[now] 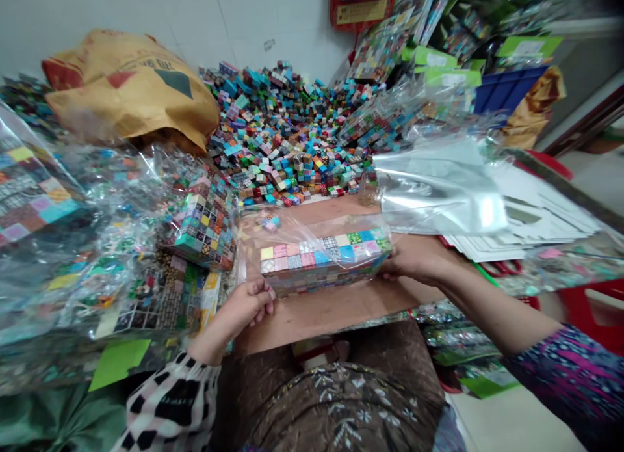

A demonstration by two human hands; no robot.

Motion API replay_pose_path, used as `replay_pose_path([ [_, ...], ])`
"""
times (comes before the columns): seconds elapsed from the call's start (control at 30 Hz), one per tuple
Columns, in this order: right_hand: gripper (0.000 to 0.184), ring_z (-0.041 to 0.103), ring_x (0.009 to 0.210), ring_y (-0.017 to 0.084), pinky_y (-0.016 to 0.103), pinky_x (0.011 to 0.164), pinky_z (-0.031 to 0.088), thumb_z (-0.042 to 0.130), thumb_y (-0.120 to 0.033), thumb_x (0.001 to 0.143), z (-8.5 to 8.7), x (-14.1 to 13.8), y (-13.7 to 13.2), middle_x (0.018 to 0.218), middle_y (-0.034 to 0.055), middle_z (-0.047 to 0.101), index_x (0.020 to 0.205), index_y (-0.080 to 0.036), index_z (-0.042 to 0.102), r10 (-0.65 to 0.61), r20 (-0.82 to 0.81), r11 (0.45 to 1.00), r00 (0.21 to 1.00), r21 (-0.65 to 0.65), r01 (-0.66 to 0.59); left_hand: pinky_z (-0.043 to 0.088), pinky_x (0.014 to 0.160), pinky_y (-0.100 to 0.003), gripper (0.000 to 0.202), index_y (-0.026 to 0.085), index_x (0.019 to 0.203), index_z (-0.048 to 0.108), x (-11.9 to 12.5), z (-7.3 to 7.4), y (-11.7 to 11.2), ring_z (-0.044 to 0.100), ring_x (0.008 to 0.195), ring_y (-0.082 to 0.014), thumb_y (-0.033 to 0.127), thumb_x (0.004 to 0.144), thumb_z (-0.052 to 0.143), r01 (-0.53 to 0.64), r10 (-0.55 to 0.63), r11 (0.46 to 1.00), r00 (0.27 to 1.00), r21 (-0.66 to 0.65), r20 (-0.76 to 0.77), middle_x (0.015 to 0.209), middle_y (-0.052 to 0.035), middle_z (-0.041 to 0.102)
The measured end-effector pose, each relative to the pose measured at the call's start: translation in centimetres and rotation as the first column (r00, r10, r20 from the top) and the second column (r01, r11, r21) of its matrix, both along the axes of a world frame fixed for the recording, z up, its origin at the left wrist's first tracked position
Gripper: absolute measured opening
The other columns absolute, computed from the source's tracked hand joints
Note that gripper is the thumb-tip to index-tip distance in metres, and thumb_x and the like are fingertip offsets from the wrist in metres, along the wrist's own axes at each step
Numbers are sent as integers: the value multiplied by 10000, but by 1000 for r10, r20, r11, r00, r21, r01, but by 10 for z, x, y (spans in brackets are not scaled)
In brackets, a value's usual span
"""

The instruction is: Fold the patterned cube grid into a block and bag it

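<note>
Left hand (248, 304), fingers curled together, touching left end of bagged block (322, 260); right hand (409, 260) clamped on right end. Worktop (316, 315) beneath both hands.

Checked left sleeve (170, 406), purple patterned right sleeve (570, 367).

White tiled wall (146, 10), wooden table (331, 312)

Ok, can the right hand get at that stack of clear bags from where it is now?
Probably yes. The right hand grips the right end of the bagged block of cubes, and the clear bags lie just beyond it with nothing between. It would have to let go first.
</note>
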State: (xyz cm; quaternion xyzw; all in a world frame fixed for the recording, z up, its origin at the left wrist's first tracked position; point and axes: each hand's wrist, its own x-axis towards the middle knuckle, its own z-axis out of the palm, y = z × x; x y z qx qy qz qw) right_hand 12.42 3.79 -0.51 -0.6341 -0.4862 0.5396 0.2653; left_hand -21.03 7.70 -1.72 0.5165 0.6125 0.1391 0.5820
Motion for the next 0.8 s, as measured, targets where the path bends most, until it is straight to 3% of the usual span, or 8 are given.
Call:
replay_pose_path([
  [0.13,134,537,497,135,246,495,458,612,-67,644,4,-1,2,529,-4,616,600,-193,615,13,51,1000,999,-21,-11,211,321,-190,149,216,519,500,5,-3,-1,331,285,-83,165,658,515,-33,33,999,999,12,-19,352,28,472],
  [0.3,161,529,462,132,252,484,463,579,-47,651,-5,-1,3,531,-5,626,655,-201,626,-16,11,999,1000,-41,16,212,318,-198,163,224,466,489,10,-8,1,317,278,-96,174,621,502,-67,69,997,994,26,-79,298,25,414],
  [0.47,191,577,498,141,238,496,475,560,-28,650,-4,1,7,541,-9,636,702,-194,640,52,91,997,994,-61,-46,233,325,-202,183,207,422,505,12,-9,3,348,291,-93,217,605,520,-53,57,998,989,38,-137,321,13,432],
  [0.63,158,618,546,150,223,501,473,535,-60,732,23,-10,8,558,12,643,642,-166,612,191,327,981,926,-76,-176,254,348,-201,195,191,404,518,11,-3,3,354,309,-83,248,591,509,11,-6,1000,987,28,-160,332,23,419],
  [0.8,226,648,562,170,236,508,476,568,-82,786,49,-24,9,566,31,664,591,-178,631,206,479,978,853,-139,-158,283,364,-210,234,193,407,515,10,-3,4,379,319,-93,276,624,484,65,-59,998,974,19,-217,345,12,441],
])
